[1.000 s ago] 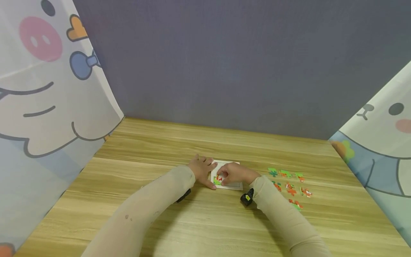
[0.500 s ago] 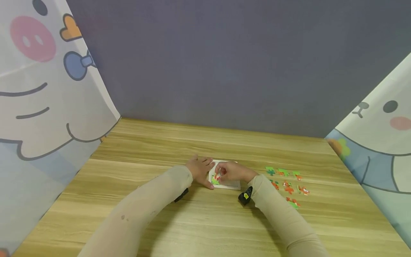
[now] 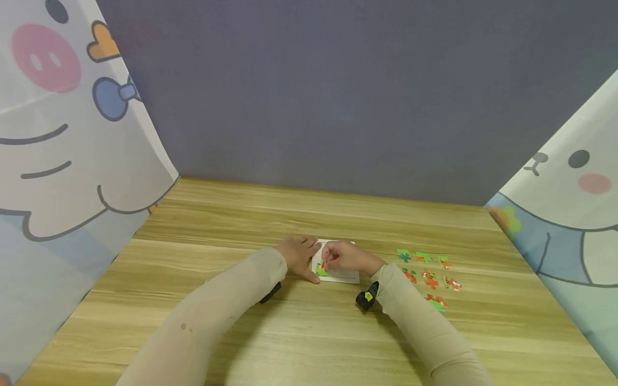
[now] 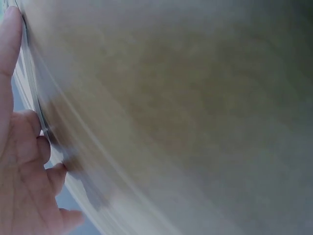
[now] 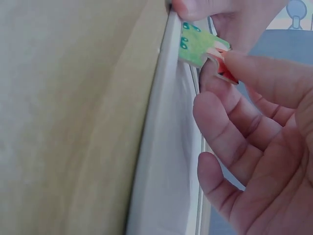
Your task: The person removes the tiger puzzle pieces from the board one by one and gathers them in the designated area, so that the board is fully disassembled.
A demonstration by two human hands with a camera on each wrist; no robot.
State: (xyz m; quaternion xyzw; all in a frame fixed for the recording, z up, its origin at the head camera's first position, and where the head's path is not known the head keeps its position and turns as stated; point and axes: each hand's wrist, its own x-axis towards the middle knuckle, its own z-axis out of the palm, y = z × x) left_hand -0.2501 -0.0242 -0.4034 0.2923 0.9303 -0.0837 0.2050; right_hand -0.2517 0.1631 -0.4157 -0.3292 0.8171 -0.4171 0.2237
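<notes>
A white puzzle tray (image 3: pixel 348 277) lies on the wooden table. At its left edge rests my left hand (image 3: pixel 298 258), fingers spread; in the left wrist view, the left fingers (image 4: pixel 29 142) show along that edge. Over the tray's left part, my right hand (image 3: pixel 348 256) pinches a jigsaw piece (image 5: pixel 195 44) between thumb and index finger. This piece is green with an orange-red end, and in the right wrist view it stands tilted at the tray's corner. Whether it lies fully inside the rim cannot be seen. The other right-hand fingers curl loosely above the tray.
Right of the tray, several loose jigsaw pieces (image 3: pixel 431 280) in orange and green lie spread in rough rows. A grey panel (image 3: pixel 328 96) rises behind the table (image 3: pixel 309 338), and printed cartoon curtains (image 3: pixel 58 118) flank both sides.
The head view has shifted slightly, so everything sits a little further left in it. My right hand keeps its pinch at the tray's left part with small finger movements; my left hand stays put.
</notes>
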